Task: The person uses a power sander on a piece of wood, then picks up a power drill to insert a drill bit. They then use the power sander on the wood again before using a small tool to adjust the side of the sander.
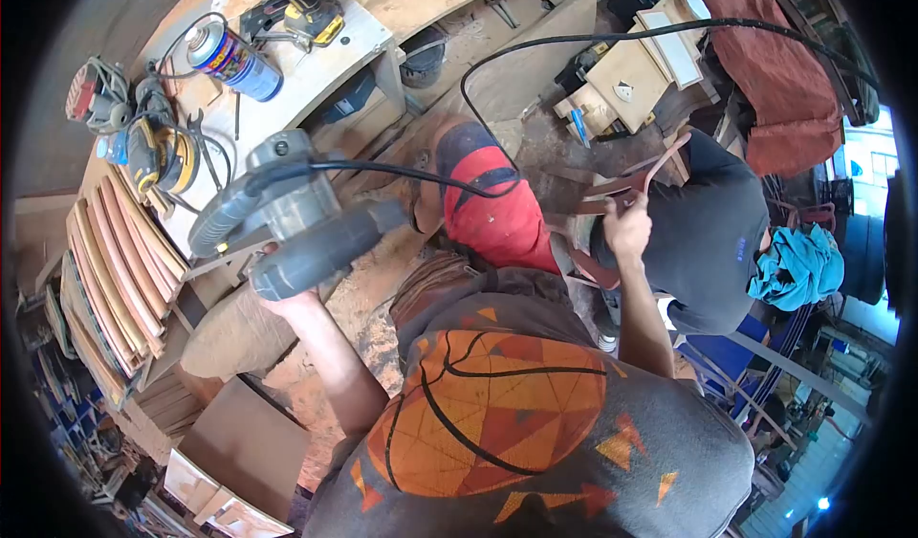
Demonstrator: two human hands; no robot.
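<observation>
My left hand (285, 294) is wrapped round the lower side of a grey corded power tool (311, 208) with a dark handle and housing; its exact kind I cannot make out. The tool is held up in front of the workbench's near corner, and a black cable runs from it to the right. My right hand (627, 229) is closed on a thin, curved reddish-brown wooden piece (666, 158), which reaches up and to the right from my fingers. Other reddish-brown wooden parts (598, 268) show below that hand, partly hidden.
A bent-over person in a dark shirt (712, 237) is close at right. On the bench (335, 55) stand a spray can (234, 58), a yellow cordless drill (306, 12) and a sander (163, 155). Curved wood strips (120, 265) are stacked at left. The black cable (612, 37) arches overhead.
</observation>
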